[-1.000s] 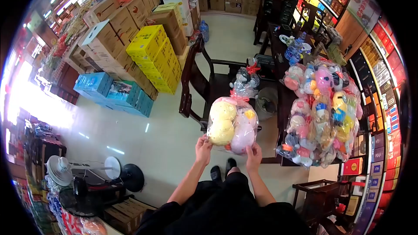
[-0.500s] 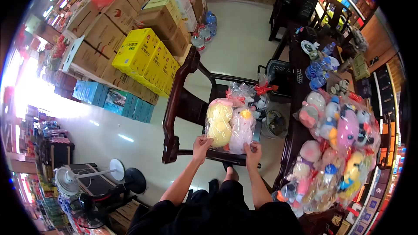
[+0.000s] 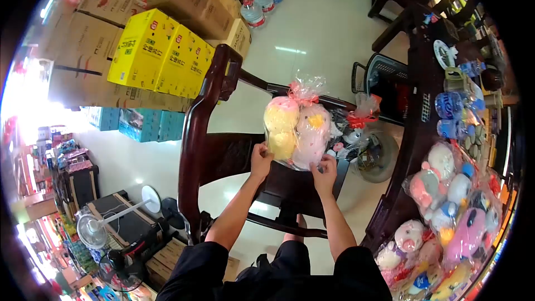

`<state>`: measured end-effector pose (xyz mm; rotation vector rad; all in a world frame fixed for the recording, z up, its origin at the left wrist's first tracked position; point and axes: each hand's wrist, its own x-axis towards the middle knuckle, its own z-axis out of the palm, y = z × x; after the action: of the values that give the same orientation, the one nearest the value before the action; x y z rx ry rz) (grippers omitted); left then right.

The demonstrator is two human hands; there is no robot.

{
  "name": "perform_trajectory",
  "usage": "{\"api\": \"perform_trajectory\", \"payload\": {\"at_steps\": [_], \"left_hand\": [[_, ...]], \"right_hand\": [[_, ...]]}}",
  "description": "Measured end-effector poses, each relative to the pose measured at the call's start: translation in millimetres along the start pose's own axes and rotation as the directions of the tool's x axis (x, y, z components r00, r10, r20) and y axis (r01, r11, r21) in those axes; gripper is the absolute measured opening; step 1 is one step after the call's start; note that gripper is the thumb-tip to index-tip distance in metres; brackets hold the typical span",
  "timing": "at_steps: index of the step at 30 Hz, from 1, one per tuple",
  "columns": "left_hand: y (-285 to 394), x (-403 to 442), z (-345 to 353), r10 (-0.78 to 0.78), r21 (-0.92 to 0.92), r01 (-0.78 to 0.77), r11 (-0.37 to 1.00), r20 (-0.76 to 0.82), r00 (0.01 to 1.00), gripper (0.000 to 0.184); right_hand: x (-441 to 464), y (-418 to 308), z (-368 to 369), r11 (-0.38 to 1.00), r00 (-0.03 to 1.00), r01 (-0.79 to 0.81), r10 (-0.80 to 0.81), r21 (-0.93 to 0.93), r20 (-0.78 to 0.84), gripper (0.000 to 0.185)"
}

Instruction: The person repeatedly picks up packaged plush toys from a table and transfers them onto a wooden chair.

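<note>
A clear plastic bag of plush toys (image 3: 298, 128), one yellow and one pale pink, is tied at its top with a red ribbon. My left hand (image 3: 260, 160) pinches its lower left edge and my right hand (image 3: 325, 171) pinches its lower right corner. It sits over the seat of a dark wooden chair (image 3: 278, 189). Just right of it, a second bag of grey-and-white plush toys (image 3: 355, 134) with a red ribbon rests on the chair, partly hidden.
Bagged plush toys (image 3: 462, 228) cover the dark table (image 3: 398, 200) at right. A black crate (image 3: 387, 72) and a bin (image 3: 384, 159) stand beside it. Yellow cartons (image 3: 159, 56) and brown boxes are stacked at left; a white fan (image 3: 92, 231) stands lower left.
My hands and the bag have moved up in the view, away from my body, and the bag looks more raised. The view has shifted closer over the chair. Both hands keep their grip.
</note>
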<state>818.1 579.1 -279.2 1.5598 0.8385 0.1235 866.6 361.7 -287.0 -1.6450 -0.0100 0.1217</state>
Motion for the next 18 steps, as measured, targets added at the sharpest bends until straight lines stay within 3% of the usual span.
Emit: {"api": "perform_trajectory", "payload": {"at_steps": [4, 5, 8, 9, 12, 13, 16, 17, 18], "left_hand": [[-49, 45, 23, 0.036, 0.0, -0.036, 0.999, -0.078, 0.996, 0.028], [-41, 46, 27, -0.057, 0.068, 0.06, 0.996, -0.042, 0.997, 0.027], [-67, 60, 43, 0.007, -0.062, -0.011, 0.998, -0.068, 0.998, 0.031], [-81, 65, 42, -0.035, -0.002, 0.035, 0.999, -0.009, 0.999, 0.046], [-108, 73, 37, -0.1, 0.112, 0.083, 0.99, 0.154, 0.983, 0.06], [-99, 68, 35, -0.154, 0.098, 0.137, 0.986, 0.191, 0.97, 0.068], [-75, 51, 30, -0.207, 0.008, 0.211, 0.977, 0.232, 0.95, 0.065], [-67, 45, 28, -0.291, 0.128, 0.269, 0.955, 0.2, 0.936, 0.064], [-57, 38, 25, -0.282, 0.095, 0.268, 0.959, 0.193, 0.94, 0.064]], "right_hand": [[22, 50, 18, 0.991, 0.999, 0.041, -0.04, -0.126, 0.014, 0.03], [22, 68, 22, 0.987, 0.999, 0.037, -0.034, -0.158, 0.025, 0.03], [25, 103, 31, 0.966, 0.999, 0.032, -0.03, -0.257, 0.012, 0.03], [27, 110, 32, 0.956, 0.999, 0.035, -0.035, -0.293, 0.005, 0.03], [33, 122, 37, 0.956, 1.0, 0.022, -0.017, -0.292, 0.021, 0.031], [34, 122, 38, 0.919, 0.999, 0.038, -0.025, -0.392, 0.039, 0.033], [42, 118, 46, 0.934, 1.0, -0.007, 0.01, -0.358, 0.008, 0.037], [44, 113, 49, 0.949, 0.998, -0.065, 0.062, -0.308, -0.021, 0.037], [44, 105, 51, 0.936, 0.997, -0.072, 0.072, -0.345, -0.013, 0.037]]}}
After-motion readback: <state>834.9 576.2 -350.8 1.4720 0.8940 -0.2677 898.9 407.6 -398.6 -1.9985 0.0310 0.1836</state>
